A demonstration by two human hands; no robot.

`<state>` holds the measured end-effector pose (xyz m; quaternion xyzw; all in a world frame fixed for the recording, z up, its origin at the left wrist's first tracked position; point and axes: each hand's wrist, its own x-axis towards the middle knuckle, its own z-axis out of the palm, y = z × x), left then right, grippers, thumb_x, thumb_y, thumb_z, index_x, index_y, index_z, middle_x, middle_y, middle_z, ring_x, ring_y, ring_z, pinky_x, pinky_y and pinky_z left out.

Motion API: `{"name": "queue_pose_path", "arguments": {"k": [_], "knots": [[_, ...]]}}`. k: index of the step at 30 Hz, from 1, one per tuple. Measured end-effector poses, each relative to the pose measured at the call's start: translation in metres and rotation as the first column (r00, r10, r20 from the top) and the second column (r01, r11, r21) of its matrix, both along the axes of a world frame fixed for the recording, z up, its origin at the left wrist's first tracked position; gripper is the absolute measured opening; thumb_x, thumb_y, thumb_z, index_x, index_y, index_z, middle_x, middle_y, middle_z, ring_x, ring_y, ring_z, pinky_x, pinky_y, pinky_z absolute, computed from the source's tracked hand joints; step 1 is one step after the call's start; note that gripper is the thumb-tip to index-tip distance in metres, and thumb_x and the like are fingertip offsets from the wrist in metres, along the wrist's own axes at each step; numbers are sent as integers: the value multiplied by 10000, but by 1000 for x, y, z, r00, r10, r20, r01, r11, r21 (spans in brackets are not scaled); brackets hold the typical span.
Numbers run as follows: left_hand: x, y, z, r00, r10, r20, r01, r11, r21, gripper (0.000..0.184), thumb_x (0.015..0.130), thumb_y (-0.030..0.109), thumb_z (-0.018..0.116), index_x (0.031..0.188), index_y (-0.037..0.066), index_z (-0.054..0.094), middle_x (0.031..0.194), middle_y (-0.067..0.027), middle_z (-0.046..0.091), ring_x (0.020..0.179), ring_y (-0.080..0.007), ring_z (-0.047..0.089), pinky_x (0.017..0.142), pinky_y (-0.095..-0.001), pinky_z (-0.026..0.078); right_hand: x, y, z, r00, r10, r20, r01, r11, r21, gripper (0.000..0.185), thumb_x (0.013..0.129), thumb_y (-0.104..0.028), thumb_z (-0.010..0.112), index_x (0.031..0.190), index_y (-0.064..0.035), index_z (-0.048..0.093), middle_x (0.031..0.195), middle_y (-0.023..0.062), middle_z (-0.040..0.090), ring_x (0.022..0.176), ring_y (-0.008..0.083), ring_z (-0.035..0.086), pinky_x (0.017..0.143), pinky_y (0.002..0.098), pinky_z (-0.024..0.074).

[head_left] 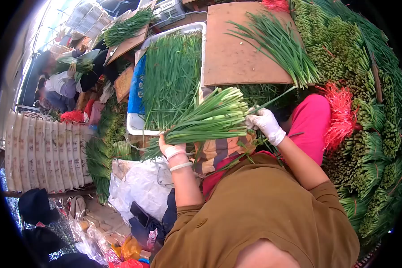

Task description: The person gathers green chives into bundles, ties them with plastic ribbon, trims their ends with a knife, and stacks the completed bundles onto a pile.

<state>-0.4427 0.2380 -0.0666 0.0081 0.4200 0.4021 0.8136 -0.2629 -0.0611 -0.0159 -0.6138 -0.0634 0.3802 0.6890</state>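
My left hand (pixel 170 149), with a white band at the wrist, is closed around a thick bunch of garlic chives (pixel 210 114). The pale cut ends point right and the green leaves trail left over a white crate. My right hand (pixel 267 124), in a thin white glove, is at the cut ends. Its fingers pinch a single long chive leaf (pixel 277 97) that sticks out up and to the right. The white crate (pixel 204 53), packed with loose chives, stands just beyond the bunch.
A brown board (pixel 228 53) carries more chives (pixel 279 47). Bundled chives (pixel 330 49) are stacked along the right. Red ties (pixel 337 116) hang beside my pink-clad knee (pixel 310 125). A white sack (pixel 140 181) lies at lower left. Another person (pixel 62 85) handles greens at upper left.
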Motion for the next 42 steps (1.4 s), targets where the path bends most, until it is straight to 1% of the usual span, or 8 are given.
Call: {"name": "queue_pose_path", "arguments": {"k": [13, 15, 17, 19, 23, 28, 33, 42], "knots": [[-17, 23, -7, 997, 65, 30, -67, 995, 69, 310, 841, 368, 509, 883, 76, 604, 929, -126, 639, 920, -351, 590, 864, -581, 456, 90, -139, 93, 878, -435, 199, 336, 856, 393, 139, 900, -181, 587, 856, -53, 555, 641, -32, 489, 538, 60, 411, 509, 210, 364], [-15, 19, -1, 997, 77, 1, -76, 994, 83, 311, 839, 364, 514, 878, 68, 602, 929, -130, 641, 920, -354, 593, 862, -576, 460, 100, -151, 82, 824, -92, 559, 273, 929, -250, 101, 898, -127, 581, 886, -29, 563, 707, -4, 539, 610, 92, 478, 570, 229, 422], [-19, 23, -4, 995, 83, 49, -88, 992, 93, 325, 851, 364, 500, 850, 59, 612, 891, -130, 650, 926, -363, 595, 874, -580, 453, 82, -127, 93, 74, 528, 846, 592, 660, -463, 219, 781, -16, 630, 996, -35, 596, 906, 141, 626, 844, 265, 601, 731, 340, 490], [-17, 25, -3, 993, 76, 86, -86, 989, 118, 325, 858, 355, 495, 833, 55, 615, 864, -129, 654, 925, -369, 596, 880, -579, 452, 60, -90, 103, 80, 265, 961, 394, 877, -275, 221, 740, -18, 653, 956, -55, 631, 879, 163, 632, 807, 297, 614, 705, 381, 498], [-12, 10, 22, 991, 29, 128, -58, 973, 223, 255, 843, 305, 551, 823, 59, 611, 837, -124, 653, 912, -377, 597, 891, -569, 456, 7, -23, 90, 49, 515, 856, 184, 838, -514, 110, 814, -209, 646, 848, -108, 673, 691, 100, 629, 661, 292, 626, 608, 417, 501], [-3, -9, 48, 990, -47, 135, -1, 942, 336, 200, 840, 259, 606, 826, 60, 611, 855, -119, 652, 919, -367, 599, 908, -560, 450, 8, 35, 35, 240, 687, 686, -54, 715, -697, 228, 818, -303, 636, 910, -101, 688, 737, 139, 648, 685, 307, 638, 632, 423, 496], [0, -16, 62, 983, -54, 177, -33, 888, 458, 98, 867, 162, 570, 928, 98, 614, 842, -64, 624, 837, -248, 604, 929, -526, 465, 14, 36, 32, 900, 257, 351, -195, 960, -203, 172, 844, -188, 643, 864, -25, 694, 717, 60, 667, 586, 118, 570, 553, 248, 450], [7, -7, 56, 961, -146, 234, -11, 828, 561, 176, 862, 160, 561, 1025, 94, 574, 837, -74, 632, 841, -265, 612, 956, -528, 438, 50, -42, 116, 969, -67, 240, -24, 933, 359, 206, 901, -188, 596, 898, 15, 631, 597, -53, 489, 454, 21, 299, 434, 180, 238]]}}
